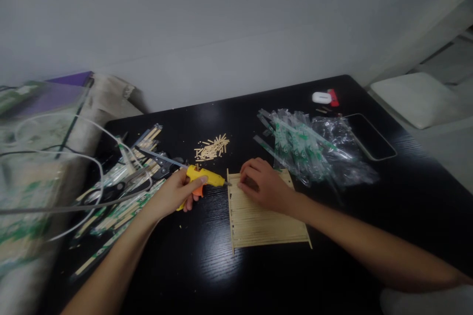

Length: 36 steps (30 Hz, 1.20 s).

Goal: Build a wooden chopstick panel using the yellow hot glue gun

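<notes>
My left hand (176, 192) is closed round a yellow glue gun (204, 177) with an orange trigger. Its nozzle points right, at the far left corner of a flat mat of wooden sticks (258, 221) lying on the black table (207, 275). My right hand (261, 184) rests on the far end of that mat, fingers curled and pressed down on the sticks. A white cable (92, 157) runs from the left toward the glue gun.
A pile of short cut stick pieces (212, 148) lies behind the glue gun. Wrapped chopsticks and scissors (121, 187) clutter the left. Empty green-printed plastic wrappers (314, 150) are heaped at right. A phone (369, 135) and a white and red item (325, 97) lie at the far right.
</notes>
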### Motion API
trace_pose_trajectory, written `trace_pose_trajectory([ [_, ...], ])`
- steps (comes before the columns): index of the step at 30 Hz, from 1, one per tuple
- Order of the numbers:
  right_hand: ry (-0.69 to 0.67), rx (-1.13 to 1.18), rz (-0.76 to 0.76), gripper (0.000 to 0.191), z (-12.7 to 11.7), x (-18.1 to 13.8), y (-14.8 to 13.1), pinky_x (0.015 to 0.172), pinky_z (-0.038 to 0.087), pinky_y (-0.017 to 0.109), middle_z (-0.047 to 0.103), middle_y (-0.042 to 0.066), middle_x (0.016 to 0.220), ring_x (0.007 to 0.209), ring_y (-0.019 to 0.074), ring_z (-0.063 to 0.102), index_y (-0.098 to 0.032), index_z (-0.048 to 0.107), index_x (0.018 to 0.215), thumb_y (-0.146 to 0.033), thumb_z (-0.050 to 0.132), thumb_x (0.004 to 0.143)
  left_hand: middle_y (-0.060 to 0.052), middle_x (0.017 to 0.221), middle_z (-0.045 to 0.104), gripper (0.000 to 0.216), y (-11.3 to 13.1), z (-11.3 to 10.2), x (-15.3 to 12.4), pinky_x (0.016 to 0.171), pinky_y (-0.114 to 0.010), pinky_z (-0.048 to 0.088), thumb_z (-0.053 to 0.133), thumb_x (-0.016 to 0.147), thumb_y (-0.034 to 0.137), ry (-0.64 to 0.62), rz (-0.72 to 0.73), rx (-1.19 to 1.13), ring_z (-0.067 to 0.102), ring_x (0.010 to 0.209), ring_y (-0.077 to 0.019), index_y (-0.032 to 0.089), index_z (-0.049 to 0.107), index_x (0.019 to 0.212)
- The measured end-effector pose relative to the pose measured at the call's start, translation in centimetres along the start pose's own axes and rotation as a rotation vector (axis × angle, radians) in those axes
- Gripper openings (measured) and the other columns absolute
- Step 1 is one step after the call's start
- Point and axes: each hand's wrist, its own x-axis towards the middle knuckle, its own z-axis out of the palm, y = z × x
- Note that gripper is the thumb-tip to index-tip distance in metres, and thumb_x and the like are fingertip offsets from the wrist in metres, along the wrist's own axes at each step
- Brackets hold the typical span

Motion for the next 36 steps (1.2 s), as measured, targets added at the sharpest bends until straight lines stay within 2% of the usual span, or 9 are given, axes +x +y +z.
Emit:
trace_pose_trajectory([
  [10, 0.004, 0.02, -0.019, 0.008, -0.11, 0.01, 0.09, 0.089, 0.042, 0.041, 0.064, 0.007, 0.102, 0.096, 0.0232, 0.055, -0.02, 0.058, 0.087, -0.017, 0.064, 0.092, 0.002, 0.057, 0.065, 0.037, -0.35, -0.02, 0.01, 0.035, -0.019, 0.043, 0.068, 0.086, 0.053, -0.058, 0.01, -0.035, 0.055, 0.036, -0.0097, 0.019, 0.057, 0.077],
  [16, -0.001, 0.024, -0.019, 0.012, -0.06, 0.01, 0.27, 0.088, 0.043, 0.04, 0.064, 0.006, 0.098, 0.094, 0.0227, 0.054, -0.021, 0.054, 0.086, -0.017, 0.063, 0.092, 0.002, 0.054, 0.064, 0.037, -0.45, 0.22, 0.11, 0.034, -0.018, 0.04, 0.066, 0.088, 0.053, -0.033, 0.015, -0.055, 0.054, 0.034, -0.0098, 0.02, 0.054, 0.075],
  [24, 0.001, 0.031, 0.015, 0.014, 0.02, 0.05, 0.5, 0.087, 0.044, 0.04, 0.065, 0.006, 0.098, 0.094, 0.0231, 0.056, -0.022, 0.055, 0.086, -0.02, 0.066, 0.093, 0.002, 0.057, 0.066, 0.037, 0.28, 0.34, -0.11, 0.035, -0.02, 0.04, 0.066, 0.085, 0.055, -0.015, 0.025, -0.042, 0.056, 0.035, -0.0113, 0.02, 0.054, 0.082],
  [32, 0.046, 0.094, 0.005, 0.025, 0.27, 0.01, 0.87, 0.085, 0.045, 0.039, 0.066, 0.005, 0.097, 0.093, 0.0218, 0.058, -0.022, 0.053, 0.077, -0.022, 0.074, 0.091, 0.0, 0.057, 0.067, 0.038, -0.19, 0.34, 0.01, 0.034, -0.019, 0.041, 0.068, 0.086, 0.055, -0.017, 0.022, -0.061, 0.056, 0.035, -0.0113, 0.02, 0.056, 0.079],
  [36, 0.046, 0.102, 0.011, 0.026, 0.26, 0.01, 0.85, 0.086, 0.046, 0.039, 0.066, 0.005, 0.098, 0.095, 0.0217, 0.058, -0.021, 0.053, 0.076, -0.019, 0.075, 0.09, 0.001, 0.048, 0.061, 0.044, -0.58, 0.56, 0.24, 0.035, -0.02, 0.043, 0.066, 0.088, 0.059, 0.061, 0.023, -0.074, 0.055, 0.034, -0.0124, 0.02, 0.055, 0.072],
])
